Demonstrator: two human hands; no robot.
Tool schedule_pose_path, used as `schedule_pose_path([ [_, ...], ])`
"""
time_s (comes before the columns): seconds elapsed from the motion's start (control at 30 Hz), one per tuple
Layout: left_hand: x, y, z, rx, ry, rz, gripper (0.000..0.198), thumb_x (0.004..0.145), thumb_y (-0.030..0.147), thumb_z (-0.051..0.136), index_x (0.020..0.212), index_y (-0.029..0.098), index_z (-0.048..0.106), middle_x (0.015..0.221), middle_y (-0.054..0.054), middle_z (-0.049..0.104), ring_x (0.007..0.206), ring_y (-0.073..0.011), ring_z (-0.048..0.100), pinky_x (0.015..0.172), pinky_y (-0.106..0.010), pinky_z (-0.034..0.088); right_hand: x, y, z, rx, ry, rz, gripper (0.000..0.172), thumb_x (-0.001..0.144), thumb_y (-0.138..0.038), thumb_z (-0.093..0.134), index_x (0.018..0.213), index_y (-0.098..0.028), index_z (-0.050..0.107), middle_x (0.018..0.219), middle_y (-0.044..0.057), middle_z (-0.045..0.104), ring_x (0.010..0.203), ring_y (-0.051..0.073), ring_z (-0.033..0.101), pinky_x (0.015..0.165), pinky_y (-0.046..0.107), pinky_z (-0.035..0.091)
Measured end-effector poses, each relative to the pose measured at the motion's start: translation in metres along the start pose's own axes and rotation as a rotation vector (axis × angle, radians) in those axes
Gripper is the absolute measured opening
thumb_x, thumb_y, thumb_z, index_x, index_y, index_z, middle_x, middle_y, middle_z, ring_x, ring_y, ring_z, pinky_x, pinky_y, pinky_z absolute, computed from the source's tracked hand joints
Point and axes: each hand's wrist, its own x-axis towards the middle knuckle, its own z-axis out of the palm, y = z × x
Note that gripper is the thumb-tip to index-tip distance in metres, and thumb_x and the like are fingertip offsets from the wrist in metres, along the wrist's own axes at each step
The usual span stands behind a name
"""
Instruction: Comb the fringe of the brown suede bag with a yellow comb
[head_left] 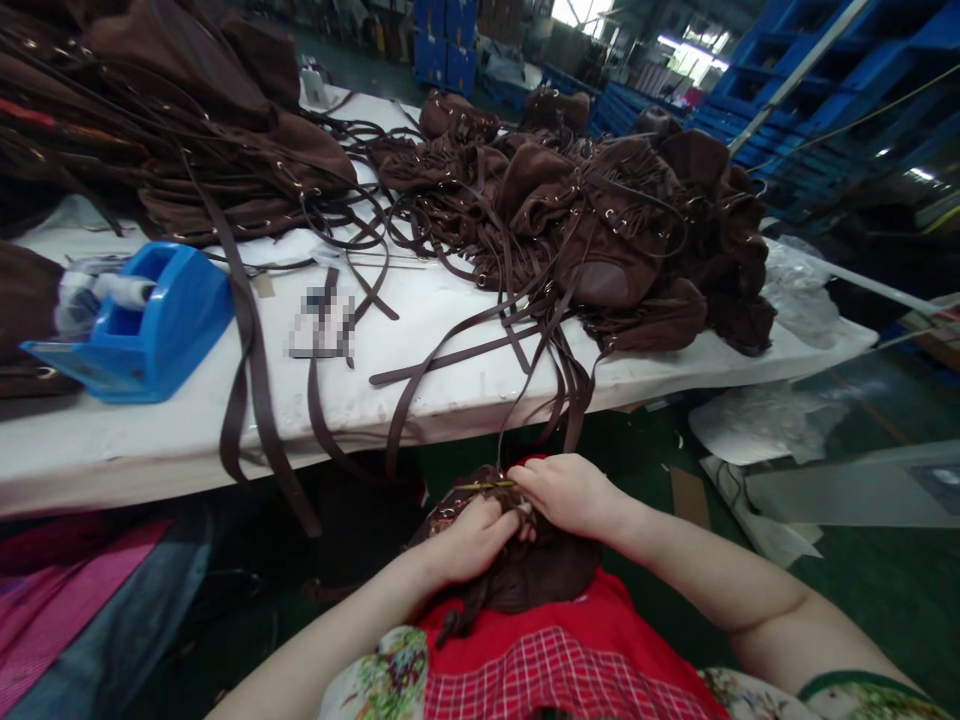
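Note:
A dark brown soft bag (pixel 517 585) with metal eyelets lies on my lap against the red apron. My left hand (pixel 476 537) is closed on the bag's gathered upper part, its fingers curled into the material. At the far side of the bag's opening, my right hand (pixel 566 495) is closed, its fingertips pinching one end of a thin yellow stick-like thing (pixel 486 486). That yellow thing runs across the bag's rim above my left hand; its exact kind is too small to make out. A narrow dark strap rises from the bag toward the table edge.
On the white table (pixel 465 400) lies a large heap of brown bags (pixel 615 220), with straps (pixel 262 420) hanging over the front edge. More brown bags (pixel 247 150) are stacked at left. A blue tape dispenser (pixel 161 330) stands front left. Blue pallets (pixel 825 90) rise behind.

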Motion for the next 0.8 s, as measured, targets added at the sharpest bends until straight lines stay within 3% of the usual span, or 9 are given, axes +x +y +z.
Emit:
schedule_pose_path([
  [0.13,-0.002,0.019,0.013,0.340,-0.090,0.207,0.019,0.088,0.026,0.043,0.080,0.019,0.059,0.085,-0.007,0.063,0.083,-0.0191,0.056,0.087,-0.031,0.044,0.016,0.006,0.009,0.014,0.019,0.093,0.021,0.095,-0.022,0.043,0.106,-0.021,0.060,0.090,0.009,0.069,0.077,0.020,0.066,0.059,0.027,0.041],
  [0.23,0.001,0.020,0.023,0.453,-0.206,0.337,0.009,0.080,0.022,0.050,0.075,0.018,0.056,0.078,-0.007,0.060,0.078,-0.0190,0.054,0.085,-0.032,0.044,0.033,0.019,0.007,0.043,0.080,0.184,0.026,0.099,-0.029,0.038,0.104,-0.019,0.061,0.090,0.010,0.070,0.078,0.021,0.066,0.063,0.028,0.041],
  [0.3,0.002,0.013,0.020,0.335,-0.136,0.264,0.016,0.084,0.026,0.047,0.074,0.017,0.055,0.075,-0.005,0.058,0.072,-0.0165,0.052,0.078,-0.029,0.045,0.038,0.030,0.000,0.062,0.135,0.226,0.034,0.102,-0.035,0.030,0.105,-0.018,0.059,0.092,0.010,0.070,0.081,0.020,0.066,0.066,0.028,0.042],
  [0.4,0.001,-0.002,0.007,-0.042,0.086,0.053,0.032,0.092,0.040,0.042,0.081,0.015,0.059,0.077,-0.004,0.060,0.072,-0.0149,0.052,0.071,-0.026,0.045,0.029,0.045,-0.013,0.182,0.258,0.278,0.042,0.104,-0.034,0.018,0.107,-0.017,0.057,0.084,0.006,0.068,0.075,0.017,0.064,0.066,0.026,0.042],
  [0.47,0.000,-0.011,0.001,-0.276,0.180,-0.061,0.038,0.091,0.048,0.047,0.085,0.013,0.062,0.080,-0.005,0.063,0.077,-0.0158,0.055,0.071,-0.025,0.045,0.014,0.048,-0.017,0.338,0.344,0.246,0.041,0.104,-0.035,0.021,0.103,-0.018,0.058,0.075,0.003,0.066,0.068,0.015,0.062,0.065,0.025,0.042],
  [0.53,-0.001,-0.017,0.000,-0.449,0.196,-0.124,0.041,0.087,0.051,0.054,0.091,0.012,0.066,0.082,-0.006,0.066,0.079,-0.0170,0.058,0.072,-0.026,0.045,-0.001,0.044,-0.015,0.461,0.385,0.151,0.036,0.103,-0.035,0.029,0.101,-0.018,0.060,0.078,0.003,0.067,0.070,0.015,0.062,0.067,0.025,0.043],
  [0.67,0.003,-0.022,0.005,-0.596,0.176,-0.146,0.045,0.082,0.054,0.061,0.099,0.012,0.068,0.084,-0.007,0.069,0.082,-0.0192,0.061,0.077,-0.029,0.047,-0.019,0.026,-0.003,0.373,0.258,-0.021,0.030,0.101,-0.032,0.035,0.112,-0.020,0.060,0.099,0.005,0.071,0.088,0.017,0.065,0.076,0.026,0.044],
  [0.8,0.004,-0.011,0.005,-0.416,0.114,-0.060,0.045,0.087,0.053,0.055,0.103,0.013,0.068,0.090,-0.007,0.069,0.091,-0.0217,0.061,0.087,-0.033,0.048,-0.017,0.012,0.011,0.043,0.118,0.033,0.028,0.099,-0.030,0.037,0.108,-0.020,0.062,0.089,0.006,0.069,0.077,0.017,0.064,0.064,0.027,0.041],
])
